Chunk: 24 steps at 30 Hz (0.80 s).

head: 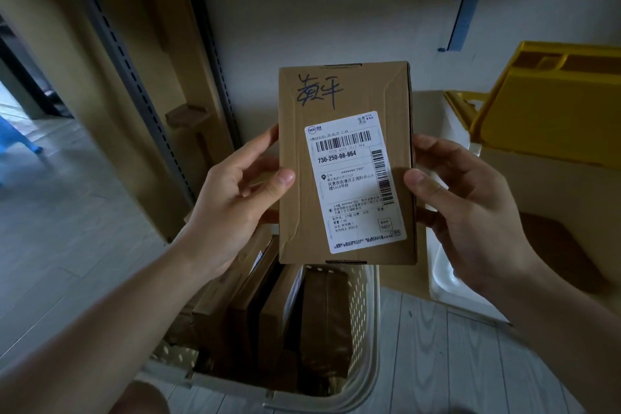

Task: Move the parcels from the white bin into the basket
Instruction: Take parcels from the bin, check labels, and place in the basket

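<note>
A flat cardboard parcel (346, 161) with a white shipping label and blue handwriting stands upright in front of me, label facing the camera. My left hand (235, 198) grips its left edge, thumb on the front. My right hand (467, 208) grips its right edge the same way. Directly below the parcel is the cream perforated basket (366, 329), which holds several brown parcels standing on edge. The white bin (447, 276) sits to the right, behind my right hand; its inside is mostly hidden.
A yellow plastic crate (551, 111) leans on a cardboard box (544, 185) at the right. Metal shelf uprights (134, 77) and cardboard sheets stand at the left and behind. Pale plank floor spreads to the left and lower right.
</note>
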Motion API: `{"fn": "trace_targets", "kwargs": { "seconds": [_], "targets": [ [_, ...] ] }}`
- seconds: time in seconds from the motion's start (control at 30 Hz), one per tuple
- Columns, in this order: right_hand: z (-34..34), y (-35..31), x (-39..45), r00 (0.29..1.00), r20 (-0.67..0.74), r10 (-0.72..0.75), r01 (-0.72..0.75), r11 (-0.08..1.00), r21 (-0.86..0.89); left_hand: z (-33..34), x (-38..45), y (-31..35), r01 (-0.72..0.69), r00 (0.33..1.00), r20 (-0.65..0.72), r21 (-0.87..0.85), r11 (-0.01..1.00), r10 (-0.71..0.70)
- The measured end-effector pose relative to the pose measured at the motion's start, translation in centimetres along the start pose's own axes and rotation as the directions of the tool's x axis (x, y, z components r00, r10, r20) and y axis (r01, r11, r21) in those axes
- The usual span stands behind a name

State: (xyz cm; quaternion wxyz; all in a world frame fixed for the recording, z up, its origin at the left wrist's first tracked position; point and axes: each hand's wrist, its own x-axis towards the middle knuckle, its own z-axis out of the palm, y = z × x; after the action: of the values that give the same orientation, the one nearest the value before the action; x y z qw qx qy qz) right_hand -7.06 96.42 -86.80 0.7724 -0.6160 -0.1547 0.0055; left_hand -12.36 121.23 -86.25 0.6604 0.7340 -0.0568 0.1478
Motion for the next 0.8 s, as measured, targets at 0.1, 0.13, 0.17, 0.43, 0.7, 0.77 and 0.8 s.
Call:
{"fn": "trace_targets", "kwargs": {
  "seconds": [0.1, 0.13, 0.17, 0.43, 0.7, 0.77, 0.8],
  "targets": [
    [0.0, 0.1, -0.1, 1.000, 0.031, -0.003, 0.002, 1.000, 0.003, -0.1, 0.1, -0.1, -0.005, 1.000, -0.021, -0.009, 1.000, 0.005],
    [-0.1, 0.1, -0.1, 0.999, 0.036, -0.003, 0.003, 1.000, 0.003, -0.2, 0.2, -0.1, -0.005, 1.000, -0.025, -0.014, 1.000, 0.005],
    [-0.1, 0.1, -0.1, 0.999, 0.039, -0.005, 0.005, 1.000, -0.001, -0.2, 0.2, -0.2, -0.006, 1.000, -0.028, -0.017, 1.000, 0.005],
    [0.1, 0.5, 0.1, 0.999, 0.037, 0.022, -0.021, 0.999, -0.031, -0.3, 0.1, 0.2, -0.004, 0.999, -0.038, 0.000, 1.000, 0.004],
    [1.6, 5.7, -0.4, 0.941, 0.118, 0.317, -0.242, 0.874, -0.421, -0.8, 0.1, -1.2, 0.167, 0.985, -0.092, 0.299, 0.940, -0.146],
    [2.6, 7.1, -0.7, 0.936, 0.144, 0.322, -0.190, 0.804, -0.563, -0.9, 0.2, -2.0, 0.180, 0.983, -0.107, 0.429, 0.885, -0.148],
    [3.2, 7.5, -0.7, 0.930, 0.166, 0.328, -0.155, 0.760, -0.631, -0.9, 0.2, -2.4, 0.180, 0.984, -0.103, 0.489, 0.854, -0.149]
  ]
}}
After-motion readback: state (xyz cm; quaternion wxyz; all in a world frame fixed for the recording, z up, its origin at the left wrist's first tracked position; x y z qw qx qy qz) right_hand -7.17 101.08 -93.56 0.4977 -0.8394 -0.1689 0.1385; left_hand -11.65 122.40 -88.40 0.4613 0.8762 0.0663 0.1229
